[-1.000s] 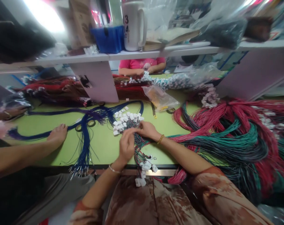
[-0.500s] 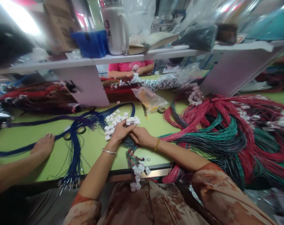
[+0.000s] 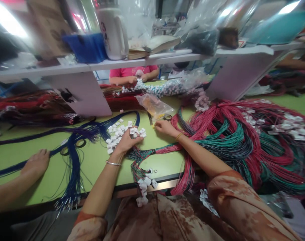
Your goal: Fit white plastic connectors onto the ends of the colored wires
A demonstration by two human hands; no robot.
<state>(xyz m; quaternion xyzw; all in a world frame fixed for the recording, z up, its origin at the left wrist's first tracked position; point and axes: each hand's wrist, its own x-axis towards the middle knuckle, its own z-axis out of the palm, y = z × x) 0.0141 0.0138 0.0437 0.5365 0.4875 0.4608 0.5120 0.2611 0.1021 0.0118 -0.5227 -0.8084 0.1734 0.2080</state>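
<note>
My left hand (image 3: 126,142) lies at the near edge of a pile of small white connectors (image 3: 117,130) on the green table (image 3: 97,160), its fingers closed on a few of them. A bundle of red and green wires (image 3: 142,154) runs out from under that hand and hangs over the table edge with white connectors at its end. My right hand (image 3: 164,128) is stretched further back, fingertips by the scissors (image 3: 152,121) beside a clear plastic bag (image 3: 155,105). Whether it grips anything is hidden.
A big heap of red, green and black wires (image 3: 238,140) fills the right side. Blue wires (image 3: 74,144) lie at left under a co-worker's hand (image 3: 35,164). Another person in pink (image 3: 132,72) sits opposite. A shelf (image 3: 142,60) carries a white mug (image 3: 113,30) and a blue box (image 3: 85,47).
My two hands have parted. The left went forward to the connector pile and stayed there. The right let go of the wire bundle and moved back and right, toward the scissors.
</note>
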